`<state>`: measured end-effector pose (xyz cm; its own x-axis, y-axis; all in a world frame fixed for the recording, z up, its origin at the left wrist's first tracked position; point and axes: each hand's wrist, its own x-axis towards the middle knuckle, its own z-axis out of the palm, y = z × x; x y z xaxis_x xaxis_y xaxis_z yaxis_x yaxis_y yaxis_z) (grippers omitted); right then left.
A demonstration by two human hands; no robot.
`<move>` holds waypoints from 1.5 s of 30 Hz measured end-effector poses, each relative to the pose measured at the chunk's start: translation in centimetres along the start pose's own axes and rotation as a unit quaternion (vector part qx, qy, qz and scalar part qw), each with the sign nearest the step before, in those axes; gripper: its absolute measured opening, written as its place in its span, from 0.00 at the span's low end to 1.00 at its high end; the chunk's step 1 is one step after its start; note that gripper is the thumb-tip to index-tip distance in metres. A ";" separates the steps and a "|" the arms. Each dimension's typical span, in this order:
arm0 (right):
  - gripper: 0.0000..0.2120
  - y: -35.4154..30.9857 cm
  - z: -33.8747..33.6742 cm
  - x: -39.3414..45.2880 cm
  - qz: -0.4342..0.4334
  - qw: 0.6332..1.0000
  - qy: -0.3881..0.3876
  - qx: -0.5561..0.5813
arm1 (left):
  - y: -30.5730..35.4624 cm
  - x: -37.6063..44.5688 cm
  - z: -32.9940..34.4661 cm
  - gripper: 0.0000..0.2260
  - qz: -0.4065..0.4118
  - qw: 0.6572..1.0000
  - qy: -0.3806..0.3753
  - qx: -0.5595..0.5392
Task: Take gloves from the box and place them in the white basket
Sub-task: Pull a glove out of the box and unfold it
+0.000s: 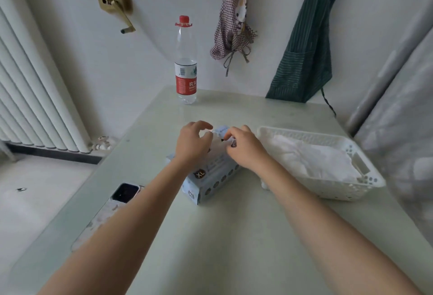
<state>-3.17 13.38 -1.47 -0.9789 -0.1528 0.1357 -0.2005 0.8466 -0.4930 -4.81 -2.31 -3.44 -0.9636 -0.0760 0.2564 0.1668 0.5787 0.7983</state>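
Right now both your hands sit over the top of the glove box (212,177), a pale blue carton marked XL lying near the middle of the table (234,236). Your left hand (193,144) has its fingers curled above the opening, and your right hand (244,148) is curled beside it; between them shows a bit of thin translucent white material, most likely a glove (216,141) coming out of the slot. Blur hides the fingertips, so whether either hand really has hold of it cannot be told for certain.

Just to the right of the carton stands the white basket (365,188), with a heap of white gloves (311,158) already lying in it.

Expect the glove to be nearly weightless, limp and a little clingy, likely to drag a neighbour out with it. Pinch it near the cuff or wherever it sticks up highest, and draw it up gently while your other hand steadies the light carton, which could otherwise lift or slide. Carry it across loosely; it will not hold a shape and may stick to your fingers on release.
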 end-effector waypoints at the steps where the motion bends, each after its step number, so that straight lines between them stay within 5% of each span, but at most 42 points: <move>1: 0.11 -0.1 0.3 0.1 0.006 1.000 0.005 -0.016 | -0.2 -0.1 0.4 0.13 -0.003 1.000 -0.005 -0.007; 11: 0.13 -1.2 2.6 0.4 0.025 0.970 0.045 -0.237 | -1.2 -0.9 0.6 0.14 0.000 0.999 -0.045 -0.021; 20: 0.07 -0.7 2.5 -0.1 0.051 0.982 0.133 -0.125 | -1.9 -0.8 1.1 0.11 0.042 0.997 -0.063 0.033; 27: 0.16 -0.7 2.0 0.1 0.074 0.984 0.142 -0.083 | -1.4 -0.7 0.3 0.04 -0.038 0.995 -0.004 -0.090; 37: 0.36 -0.6 1.5 -0.4 0.013 0.998 0.003 -0.067 | -1.0 -0.7 -0.1 0.18 -0.124 0.974 0.018 -0.189; 45: 0.16 -0.7 1.5 -0.3 -0.032 0.992 0.054 -0.106 | -0.7 -1.1 -0.3 0.15 -0.109 0.978 -0.007 -0.178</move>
<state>-2.79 12.06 -2.40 -0.9518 -0.1642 0.2590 -0.2387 0.9269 -0.2895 -3.78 -2.86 -4.14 -0.9866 -0.1539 0.0540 0.0174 0.2298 0.9731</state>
